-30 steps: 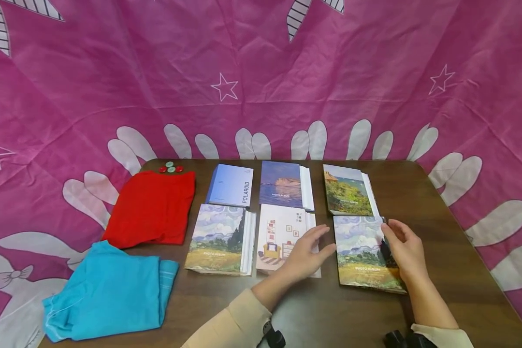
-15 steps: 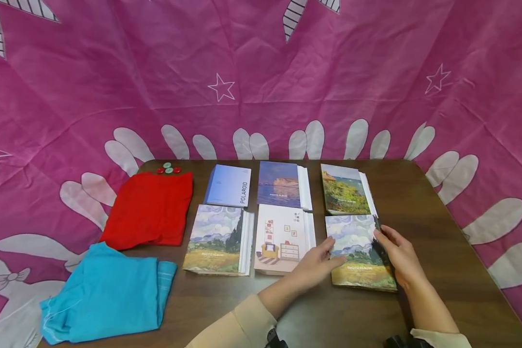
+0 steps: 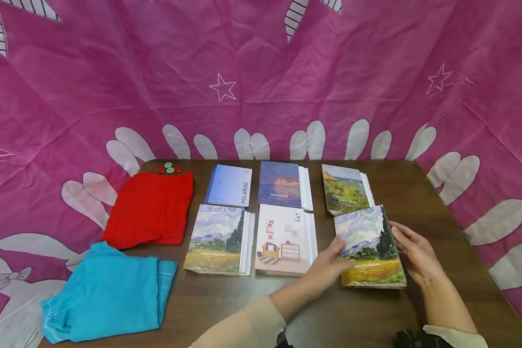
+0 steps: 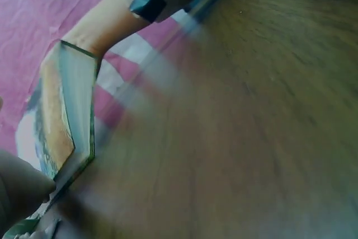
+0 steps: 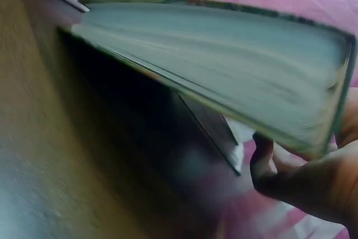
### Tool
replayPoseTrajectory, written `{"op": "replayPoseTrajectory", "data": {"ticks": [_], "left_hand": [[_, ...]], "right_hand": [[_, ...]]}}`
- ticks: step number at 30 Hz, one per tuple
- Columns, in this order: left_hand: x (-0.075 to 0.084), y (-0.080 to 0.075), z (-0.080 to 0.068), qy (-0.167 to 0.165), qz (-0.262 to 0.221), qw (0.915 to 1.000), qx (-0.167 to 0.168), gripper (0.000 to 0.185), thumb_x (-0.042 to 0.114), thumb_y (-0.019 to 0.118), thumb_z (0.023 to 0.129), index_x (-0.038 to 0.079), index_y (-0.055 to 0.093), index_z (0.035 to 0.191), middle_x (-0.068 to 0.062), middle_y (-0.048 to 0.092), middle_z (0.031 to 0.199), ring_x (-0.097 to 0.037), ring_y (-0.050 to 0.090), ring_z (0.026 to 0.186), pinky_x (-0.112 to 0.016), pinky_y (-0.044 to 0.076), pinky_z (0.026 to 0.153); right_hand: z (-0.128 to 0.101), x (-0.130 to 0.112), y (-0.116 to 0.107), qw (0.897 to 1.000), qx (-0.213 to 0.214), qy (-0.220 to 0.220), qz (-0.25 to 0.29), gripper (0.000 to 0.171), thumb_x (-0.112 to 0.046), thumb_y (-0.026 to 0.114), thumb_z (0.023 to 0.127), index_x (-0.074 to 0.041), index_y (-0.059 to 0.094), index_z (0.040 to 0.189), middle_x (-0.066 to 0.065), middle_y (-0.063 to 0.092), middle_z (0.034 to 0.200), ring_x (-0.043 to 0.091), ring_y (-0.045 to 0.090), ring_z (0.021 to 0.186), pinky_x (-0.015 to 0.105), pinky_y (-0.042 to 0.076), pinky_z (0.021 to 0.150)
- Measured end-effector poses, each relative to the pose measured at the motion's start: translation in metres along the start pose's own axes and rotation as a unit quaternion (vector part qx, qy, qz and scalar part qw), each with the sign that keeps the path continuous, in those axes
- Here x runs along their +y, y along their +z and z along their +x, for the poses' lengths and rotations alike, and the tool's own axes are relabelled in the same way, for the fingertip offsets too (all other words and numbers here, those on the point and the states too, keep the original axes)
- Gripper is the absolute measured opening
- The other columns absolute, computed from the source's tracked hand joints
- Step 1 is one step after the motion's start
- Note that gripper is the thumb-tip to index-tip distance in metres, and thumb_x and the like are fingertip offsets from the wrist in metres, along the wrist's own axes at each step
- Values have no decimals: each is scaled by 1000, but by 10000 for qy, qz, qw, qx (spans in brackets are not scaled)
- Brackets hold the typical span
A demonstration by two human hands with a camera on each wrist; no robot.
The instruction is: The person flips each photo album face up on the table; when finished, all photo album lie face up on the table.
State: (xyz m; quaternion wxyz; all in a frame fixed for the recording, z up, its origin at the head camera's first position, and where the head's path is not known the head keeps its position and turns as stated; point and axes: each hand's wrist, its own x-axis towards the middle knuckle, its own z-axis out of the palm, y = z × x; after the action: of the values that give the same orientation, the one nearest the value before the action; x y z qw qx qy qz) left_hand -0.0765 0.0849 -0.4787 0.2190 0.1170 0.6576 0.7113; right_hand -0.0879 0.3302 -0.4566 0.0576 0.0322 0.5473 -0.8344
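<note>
A photo album (image 3: 371, 251) with a painted wheat-field cover is held between both hands in the head view, its right side tipped up off the table. My left hand (image 3: 326, 266) grips its left edge, thumb over the cover. At the right edge, my right hand (image 3: 417, 253) holds it with fingers partly hidden behind the cover. The right wrist view shows the album's page block (image 5: 212, 60) and fingers (image 5: 313, 183) at its spine end. In the left wrist view, part of the left hand (image 4: 22, 188) appears beside the album (image 4: 75, 104).
Behind the held album lies a garden-scene album (image 3: 348, 191). To the left are a pink room-scene album (image 3: 282, 239), a matching wheat-field album (image 3: 215, 239), a purple album (image 3: 280, 183) and a blue Polaroid album (image 3: 229, 185). Folded red cloth (image 3: 150, 208) and turquoise cloth (image 3: 108, 292) lie further left.
The left hand has moved right onto the album's left edge. The album's right side has risen and turned slightly, with the right hand shifting to its outer edge.
</note>
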Motion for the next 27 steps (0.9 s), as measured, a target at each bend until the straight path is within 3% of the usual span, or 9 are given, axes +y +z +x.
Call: {"op": "replayPoseTrajectory", "data": {"ticks": [9, 13, 16, 19, 24, 27], "left_hand": [[-2, 0, -1, -169, 225, 9996, 32, 69, 20, 71, 93, 5, 42, 154, -9, 25, 166, -24, 33, 147, -27, 31, 117], [2, -5, -2, -241, 450, 9987, 5, 68, 23, 70, 94, 8, 43, 154, -10, 29, 164, -26, 38, 145, -28, 33, 116], [8, -9, 0, -243, 253, 9994, 52, 63, 23, 67, 97, 6, 44, 153, -13, 38, 159, -26, 41, 143, -32, 38, 114], [18, -14, 0, -11, -36, 9998, 178, 59, 24, 61, 101, 2, 43, 152, -14, 45, 155, -27, 43, 142, -33, 40, 113], [38, -26, -5, 668, -420, 9964, 310, 59, 21, 56, 104, 2, 35, 156, -14, 39, 159, -27, 40, 144, -32, 39, 113], [44, -32, -7, 1076, -131, 9935, 344, 63, 20, 59, 103, 4, 32, 158, -11, 30, 164, -27, 38, 144, -32, 42, 110]], "right_hand": [[-3, -7, 9, 9994, -257, -64, -233, 38, -1, 46, 106, -22, 75, 119, 1, 74, 93, 13, 71, 74, 27, 60, 61], [-1, -7, 23, 9986, -485, -127, -165, 38, -3, 45, 107, -22, 74, 123, 0, 74, 96, 13, 71, 76, 28, 60, 61], [2, -3, 34, 9974, -664, -242, -161, 37, -5, 45, 107, -21, 73, 125, -1, 73, 103, 12, 71, 84, 27, 60, 67], [4, 2, 44, 9952, -769, -450, -401, 37, -4, 45, 107, -20, 72, 126, -4, 71, 112, 9, 68, 95, 25, 59, 75], [10, 12, 52, 9848, -708, -510, -1502, 32, -6, 51, 106, -17, 67, 132, -9, 67, 121, 6, 63, 105, 24, 56, 83], [14, 18, 52, 9747, -577, -307, -2139, 32, -13, 54, 106, -8, 60, 137, -12, 67, 120, 5, 64, 106, 25, 56, 84]]}}
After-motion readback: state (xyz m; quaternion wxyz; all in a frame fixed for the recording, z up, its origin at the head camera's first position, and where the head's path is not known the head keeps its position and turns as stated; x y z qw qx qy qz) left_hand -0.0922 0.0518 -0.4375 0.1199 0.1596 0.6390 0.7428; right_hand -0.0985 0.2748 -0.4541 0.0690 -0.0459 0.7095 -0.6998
